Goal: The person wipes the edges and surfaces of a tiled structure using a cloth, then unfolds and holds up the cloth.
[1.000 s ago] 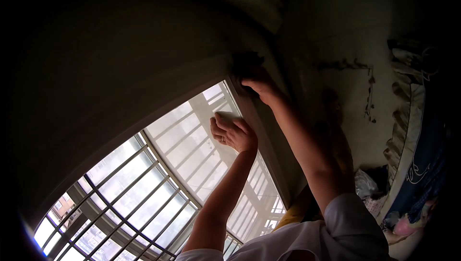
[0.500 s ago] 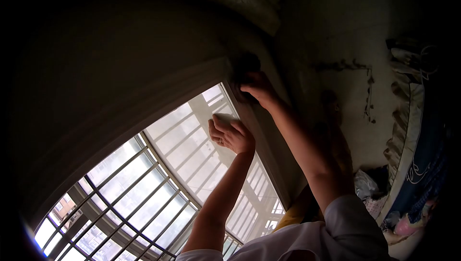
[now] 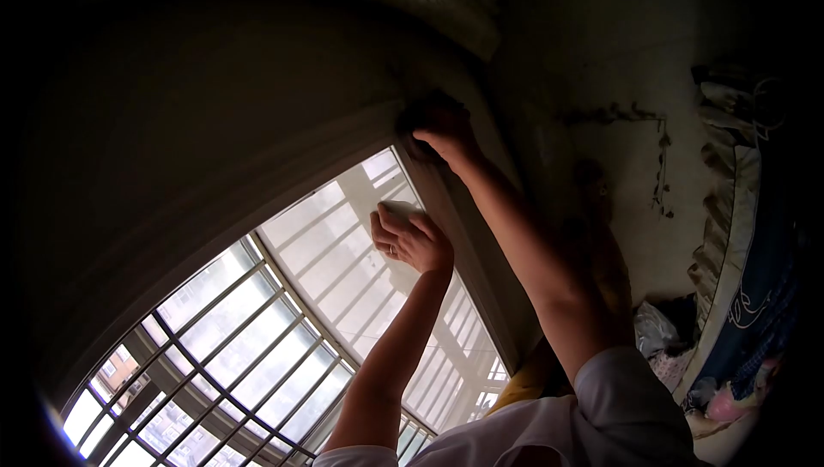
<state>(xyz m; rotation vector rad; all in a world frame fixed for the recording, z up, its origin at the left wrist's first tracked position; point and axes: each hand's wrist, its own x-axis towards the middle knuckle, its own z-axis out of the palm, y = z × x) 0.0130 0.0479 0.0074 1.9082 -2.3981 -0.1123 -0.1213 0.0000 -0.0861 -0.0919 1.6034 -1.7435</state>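
Note:
My left hand (image 3: 414, 242), a ring on one finger, is raised against the window glass (image 3: 330, 248). Its fingers curl round a pale, smooth-edged object (image 3: 402, 208) whose kind I cannot make out. Higher and to the right, my right hand (image 3: 448, 139) is closed at the upper corner of the window frame (image 3: 442, 209). A dark, soft-looking bundle (image 3: 421, 115), perhaps a cloth, shows at its fingers and presses on the frame. Deep shadow hides most of that bundle.
Metal window bars (image 3: 249, 338) cross the lower left, with buildings outside. A dark wall (image 3: 215, 98) surrounds the window. At the right are a bed edge with blue fabric (image 3: 755, 321), a clear plastic bag (image 3: 654, 330) and a trailing vine decoration (image 3: 661, 158) on the wall.
My right hand has slid a little left and up along the frame's corner with the dark bundle. My left hand has barely moved.

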